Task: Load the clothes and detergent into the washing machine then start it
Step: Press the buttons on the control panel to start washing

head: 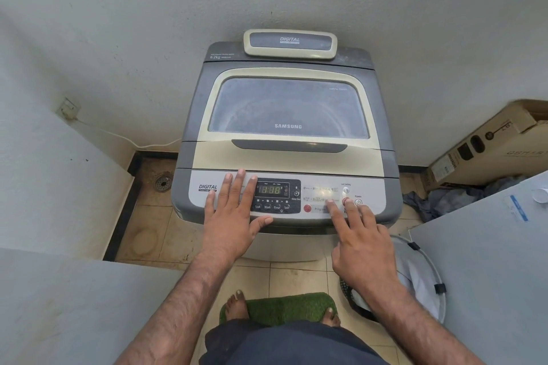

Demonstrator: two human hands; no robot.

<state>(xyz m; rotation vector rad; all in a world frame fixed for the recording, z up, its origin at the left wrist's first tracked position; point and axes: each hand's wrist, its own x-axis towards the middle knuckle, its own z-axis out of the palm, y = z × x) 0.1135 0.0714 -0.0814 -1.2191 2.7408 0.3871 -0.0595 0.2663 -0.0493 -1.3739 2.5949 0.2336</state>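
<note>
Dark shorts [281, 344] nearest; I see grey-cream top-load washing machine [284, 151], control panel [370, 187] toward me; left hand [231, 216] flat on it, right hand [364, 246] fingers [333, 212] straight, pressing panel, nothing gripped.

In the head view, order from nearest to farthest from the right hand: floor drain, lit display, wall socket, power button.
1. power button, beside right hand
2. lit display, panel centre
3. floor drain, left floor
4. wall socket, left wall
</note>
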